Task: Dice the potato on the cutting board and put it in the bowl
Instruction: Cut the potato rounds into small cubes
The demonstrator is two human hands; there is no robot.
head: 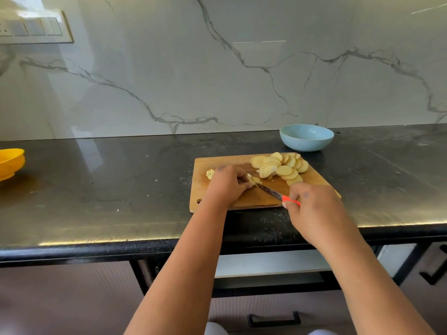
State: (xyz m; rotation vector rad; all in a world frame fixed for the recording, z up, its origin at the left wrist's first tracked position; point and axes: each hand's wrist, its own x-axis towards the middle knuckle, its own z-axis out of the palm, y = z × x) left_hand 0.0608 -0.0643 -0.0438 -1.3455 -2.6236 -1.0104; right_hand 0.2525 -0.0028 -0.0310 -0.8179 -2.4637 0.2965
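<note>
A wooden cutting board (244, 199) lies on the black counter. A heap of round potato slices (280, 166) covers its far right part. My left hand (227, 184) curls over a small stack of potato pieces (254, 180) near the board's middle, holding them down. A few cut bits (210, 174) lie just left of that hand. My right hand (312, 204) grips the red handle of a knife (271, 191), whose blade points left toward the held pieces. A light blue bowl (306, 137) stands behind the board, with nothing visible in it.
A yellow bowl (11, 163) sits at the counter's far left edge of view. The marble wall rises right behind the counter. Below the counter's front edge are cabinet drawers with black handles (274, 319).
</note>
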